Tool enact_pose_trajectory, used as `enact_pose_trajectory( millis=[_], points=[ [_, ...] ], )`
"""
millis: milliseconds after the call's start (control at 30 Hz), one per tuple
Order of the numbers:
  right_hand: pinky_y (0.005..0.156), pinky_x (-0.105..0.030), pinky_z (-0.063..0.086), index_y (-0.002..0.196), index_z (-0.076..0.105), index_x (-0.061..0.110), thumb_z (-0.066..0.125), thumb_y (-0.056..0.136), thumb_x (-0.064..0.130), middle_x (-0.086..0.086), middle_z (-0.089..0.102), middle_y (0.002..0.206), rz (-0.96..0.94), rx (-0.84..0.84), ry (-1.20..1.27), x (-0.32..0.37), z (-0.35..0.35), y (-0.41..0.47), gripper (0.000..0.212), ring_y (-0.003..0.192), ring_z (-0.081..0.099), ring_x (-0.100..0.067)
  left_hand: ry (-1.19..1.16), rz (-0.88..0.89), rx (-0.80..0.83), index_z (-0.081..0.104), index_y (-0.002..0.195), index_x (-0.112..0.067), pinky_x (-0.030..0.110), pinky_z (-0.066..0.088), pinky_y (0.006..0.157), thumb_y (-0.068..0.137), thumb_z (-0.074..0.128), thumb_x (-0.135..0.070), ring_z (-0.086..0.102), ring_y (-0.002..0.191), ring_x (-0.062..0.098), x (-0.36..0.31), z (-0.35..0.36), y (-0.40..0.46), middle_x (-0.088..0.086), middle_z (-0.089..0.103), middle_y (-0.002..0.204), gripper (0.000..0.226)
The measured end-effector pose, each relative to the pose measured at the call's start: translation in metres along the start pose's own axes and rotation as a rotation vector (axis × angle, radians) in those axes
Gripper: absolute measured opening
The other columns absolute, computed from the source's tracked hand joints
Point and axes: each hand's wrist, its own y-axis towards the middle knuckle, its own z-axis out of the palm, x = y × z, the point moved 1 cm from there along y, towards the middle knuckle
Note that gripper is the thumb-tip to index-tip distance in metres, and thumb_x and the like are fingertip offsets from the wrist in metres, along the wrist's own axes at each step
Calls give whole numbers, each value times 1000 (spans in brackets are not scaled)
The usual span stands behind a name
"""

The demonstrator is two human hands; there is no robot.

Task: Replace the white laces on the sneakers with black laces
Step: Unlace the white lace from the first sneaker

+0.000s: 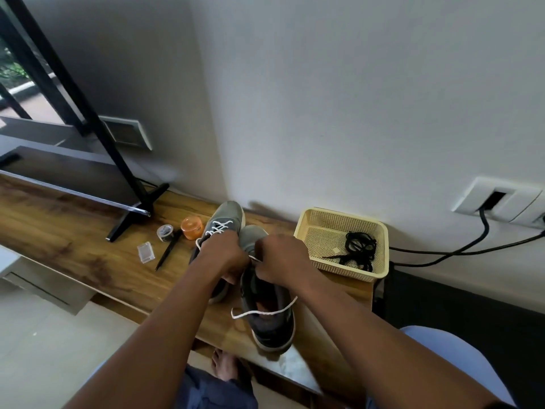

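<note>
1. Two grey sneakers sit on the wooden shelf [88, 231], toes toward the wall; the near sneaker [268, 314] stands just right of the far sneaker [224, 222], and the two touch or nearly touch along their sides.
2. Both hands meet over the tongue area of the near sneaker. The left hand [224, 255] is curled with its fingers closed on the white lace [265, 312], and the right hand [280, 258] pinches the same lace just beside it; a short stretch of lace shows taut between the two hands.
3. Below the hands, the loose end of that lace trails across the open collar of the near sneaker, its tips hanging off either side.
4. The far sneaker has its white lace crossed through the eyelets; the left wrist covers its heel half.
5. Black laces [361, 249] lie bundled in the cream basket [306, 231], which stands to the right of the right hand, near but apart from it.
6. Left of the sneakers lie an orange jar [192, 227], a tape roll [164, 232], a black pen [168, 254] and a small clear box [146, 252].
</note>
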Motion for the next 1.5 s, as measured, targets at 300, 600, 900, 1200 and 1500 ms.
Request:
enact_pose_trajectory(
  millis=[300, 600, 900, 1200, 1500],
  points=[
    [66, -35, 37, 92, 65, 16, 62, 84, 24, -12, 57, 108, 28, -95, 66, 8, 19, 6, 12, 92, 64, -37, 1, -20, -32, 74, 90, -6, 28, 63, 63, 89, 69, -22, 75, 54, 17, -3, -2, -6, 5, 75, 61, 16],
    [72, -34, 28, 80, 50, 14, 46, 99, 26, -21, 57, 106, 89, -111, 359, -4, 19, 3, 24, 99, 57, -39, 159, 53, -164, 67, 88, -10, 33, 60, 83, 88, 61, -18, 74, 92, 29, -12, 0, -16, 9, 73, 84, 9],
    [59, -41, 23, 56, 39, 12, 48, 90, 24, -8, 43, 63, 127, -30, 683, -11, 17, 2, 38, 67, 44, -23, 231, 126, -242, 55, 88, -18, 32, 54, 81, 85, 66, -28, 70, 104, 33, -15, 14, -13, 14, 74, 102, 15],
    [60, -34, 34, 61, 52, 16, 60, 89, 10, 1, 51, 64, 143, 28, 724, -18, 30, 13, 30, 64, 47, -15, 300, 175, -339, 66, 114, -12, 39, 53, 83, 92, 66, -28, 66, 112, 38, -8, 23, -3, 16, 70, 116, 27],
    [77, -44, 46, 74, 56, 9, 59, 95, 18, -9, 60, 83, 134, -5, 683, -18, 35, 13, 23, 89, 59, -32, 358, 172, -378, 65, 118, -8, 40, 51, 80, 96, 58, -15, 63, 117, 39, -14, 28, -3, 18, 67, 121, 24]
  ],
)
